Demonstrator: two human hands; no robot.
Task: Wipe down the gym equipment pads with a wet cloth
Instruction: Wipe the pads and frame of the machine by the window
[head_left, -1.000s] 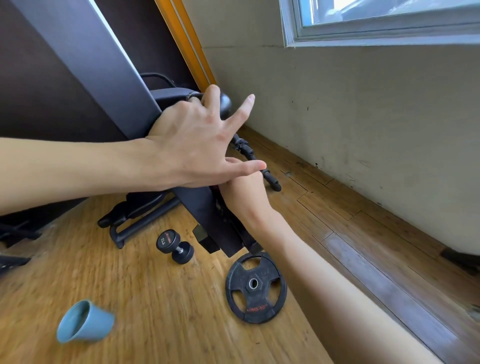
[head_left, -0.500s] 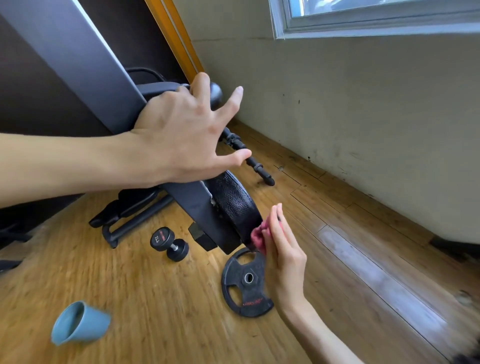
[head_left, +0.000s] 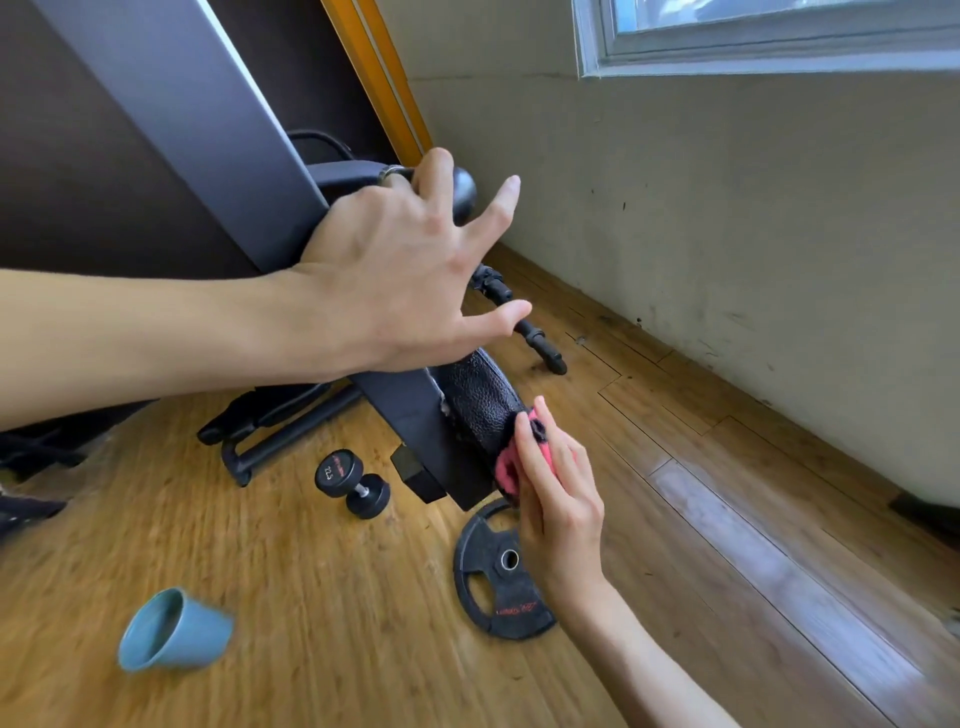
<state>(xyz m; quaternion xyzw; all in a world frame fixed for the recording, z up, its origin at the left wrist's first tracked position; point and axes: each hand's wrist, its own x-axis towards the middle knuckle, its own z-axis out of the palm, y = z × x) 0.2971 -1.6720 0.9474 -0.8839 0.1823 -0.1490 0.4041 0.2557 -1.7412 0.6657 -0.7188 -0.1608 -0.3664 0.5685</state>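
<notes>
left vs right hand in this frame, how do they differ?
The left hand is higher, gripping the bench frame with index finger and thumb splayed; the right hand is lower. The left hand holds no cloth; the right hand holds a pink cloth against the black pad. Both are bare and touch the same equipment.

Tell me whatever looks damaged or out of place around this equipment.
The blue cup looks tipped on its side on the wooden floor. The black pad shows pale, ragged fraying along its edge by the frame. A dumbbell and weight plate lie loose nearby.
</notes>
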